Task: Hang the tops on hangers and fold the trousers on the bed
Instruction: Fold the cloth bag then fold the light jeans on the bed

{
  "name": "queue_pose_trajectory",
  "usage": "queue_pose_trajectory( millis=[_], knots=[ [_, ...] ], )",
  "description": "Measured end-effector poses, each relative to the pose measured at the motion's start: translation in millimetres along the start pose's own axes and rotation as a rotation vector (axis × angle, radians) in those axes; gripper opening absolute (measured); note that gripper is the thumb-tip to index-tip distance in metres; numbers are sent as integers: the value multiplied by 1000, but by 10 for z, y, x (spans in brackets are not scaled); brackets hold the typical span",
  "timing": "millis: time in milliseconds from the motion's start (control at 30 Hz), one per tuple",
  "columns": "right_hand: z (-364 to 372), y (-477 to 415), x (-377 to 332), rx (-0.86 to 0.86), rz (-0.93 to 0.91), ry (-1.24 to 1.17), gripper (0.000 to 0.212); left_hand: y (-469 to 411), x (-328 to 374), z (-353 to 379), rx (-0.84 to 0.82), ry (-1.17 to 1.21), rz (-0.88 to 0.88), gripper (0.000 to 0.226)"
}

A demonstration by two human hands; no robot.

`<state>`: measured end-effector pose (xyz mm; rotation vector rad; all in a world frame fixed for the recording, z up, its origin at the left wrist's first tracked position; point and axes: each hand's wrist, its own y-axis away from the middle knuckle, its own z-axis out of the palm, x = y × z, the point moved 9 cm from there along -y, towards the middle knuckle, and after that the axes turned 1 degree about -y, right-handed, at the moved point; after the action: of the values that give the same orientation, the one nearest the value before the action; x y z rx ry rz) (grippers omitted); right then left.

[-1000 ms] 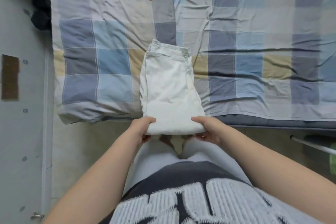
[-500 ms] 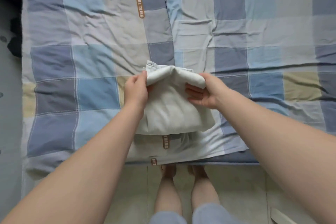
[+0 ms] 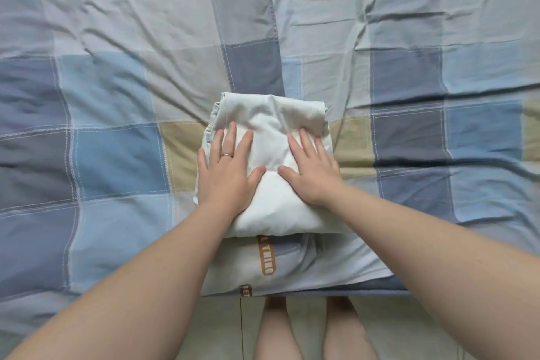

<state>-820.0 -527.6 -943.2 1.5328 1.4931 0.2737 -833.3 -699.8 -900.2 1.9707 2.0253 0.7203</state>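
Observation:
A pair of pale white trousers (image 3: 271, 114) lies folded into a compact rectangle near the front edge of the bed (image 3: 117, 161). My left hand (image 3: 226, 165) rests flat on its left half, fingers spread, with a ring on one finger. On the right half my right hand (image 3: 314, 168) presses down flat in the same way. Neither hand grips the cloth. No tops or hangers are in view.
The bed carries a wrinkled checked cover in blue, grey and beige with an orange label strip (image 3: 266, 254). Its front edge runs just below the trousers. Pale tiled floor (image 3: 219, 330) and the person's bare legs (image 3: 277, 330) show beneath it.
The near folded end of the trousers was lifted and carried over to the far end. Both hands then let go and now lie flat on top of the folded bundle.

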Motion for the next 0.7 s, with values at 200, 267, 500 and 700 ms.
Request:
queue_pose_trajectory(
  millis=[200,267,500,700],
  knots=[
    [-132,273,357,96,97,-292,91,332,-364,7,-19,404,-665,133],
    [-59,335,430,32,137,-451,93,359,-368,9,-85,428,-691,133],
    [-76,564,466,-71,229,-586,84,294,-397,-15,-283,810,-682,110],
    [-219,1131,507,-14,314,-690,71,684,-1,-152,-334,1130,-635,66]
  ],
)
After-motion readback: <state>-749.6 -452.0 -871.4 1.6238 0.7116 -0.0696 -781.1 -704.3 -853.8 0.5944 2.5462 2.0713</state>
